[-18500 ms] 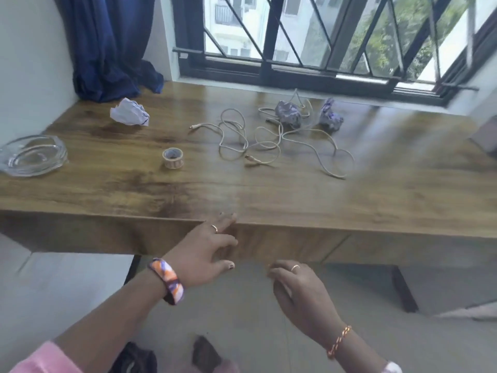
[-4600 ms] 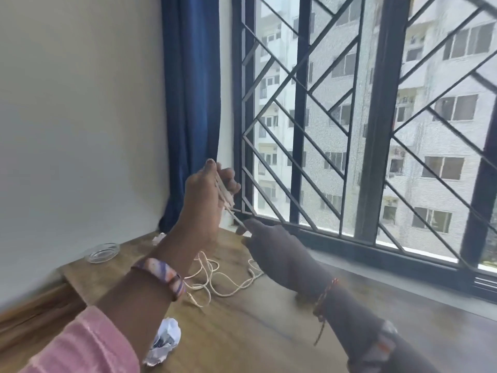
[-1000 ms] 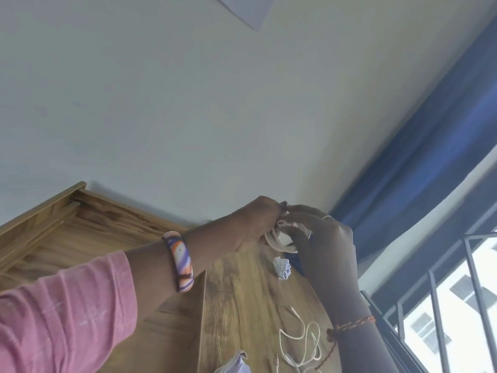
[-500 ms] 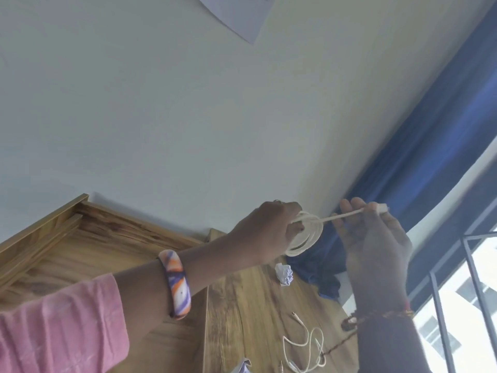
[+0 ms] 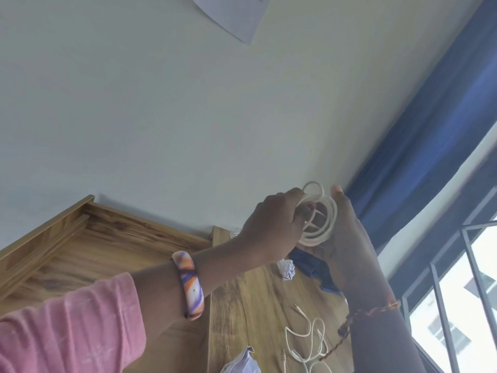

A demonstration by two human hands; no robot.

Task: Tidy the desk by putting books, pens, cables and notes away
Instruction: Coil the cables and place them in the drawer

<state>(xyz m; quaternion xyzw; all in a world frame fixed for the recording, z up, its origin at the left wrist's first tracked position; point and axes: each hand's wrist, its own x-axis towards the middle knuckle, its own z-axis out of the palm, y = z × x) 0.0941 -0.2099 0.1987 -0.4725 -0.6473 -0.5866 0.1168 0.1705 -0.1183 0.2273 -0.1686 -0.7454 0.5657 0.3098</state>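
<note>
I hold a white cable wound into a coil (image 5: pixel 321 222) up in front of the wall, above the wooden desk (image 5: pixel 247 305). My left hand (image 5: pixel 271 224) grips the coil's left side with curled fingers. My right hand (image 5: pixel 347 238) is against the coil's right side, one fingertip pointing up; its grip is hidden behind the loops. A second white cable (image 5: pixel 309 343) lies loose on the desk below. Two crumpled papers rest on the desk, one (image 5: pixel 287 268) near the curtain, one (image 5: pixel 240 363) at the bottom edge.
A blue curtain (image 5: pixel 430 135) hangs at the right, its end pooled on the desk. The window with dark bars (image 5: pixel 457 292) is at lower right. A wooden side unit (image 5: pixel 80 251) adjoins the desk at left. A paper sheet (image 5: pixel 228 14) hangs on the wall.
My right hand, which was pulling the cable's end out to the right, has come back against the coil. The loose end is now wrapped into the loops.
</note>
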